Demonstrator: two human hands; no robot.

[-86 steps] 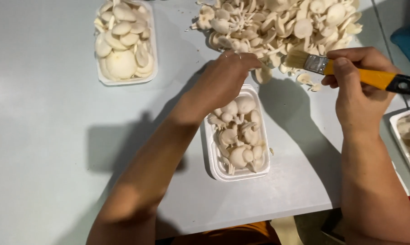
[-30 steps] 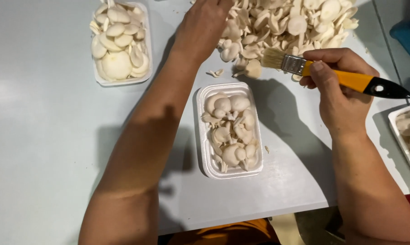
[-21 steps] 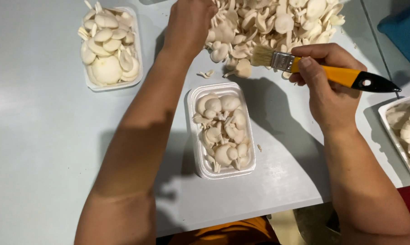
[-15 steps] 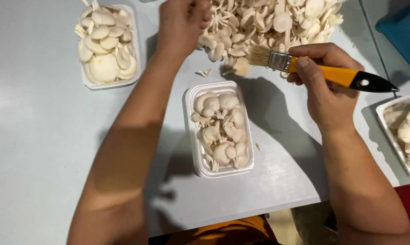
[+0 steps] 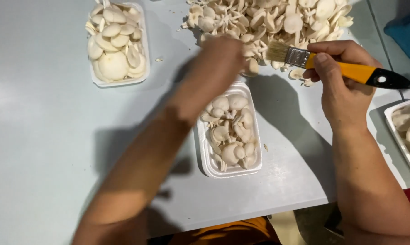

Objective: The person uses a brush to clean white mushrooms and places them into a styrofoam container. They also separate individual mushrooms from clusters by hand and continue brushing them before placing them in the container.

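head view: right hand [image 5: 343, 86] closed around paintbrush [image 5: 336, 68], bristles over the loose mushroom pile [image 5: 268, 20]. left hand [image 5: 221, 61] blurred above white tray [image 5: 255, 165] of mushrooms; grip cannot be told. second filled tray [image 5: 143, 45] far left.

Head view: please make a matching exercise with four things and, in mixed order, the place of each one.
Things:
1. paintbrush
2. loose mushroom pile
3. full tray
4. centre tray

Places:
A. top left of the table
B. in the right hand
C. below the blurred left hand
D. top middle of the table

Pairs: 1-B, 2-D, 3-A, 4-C
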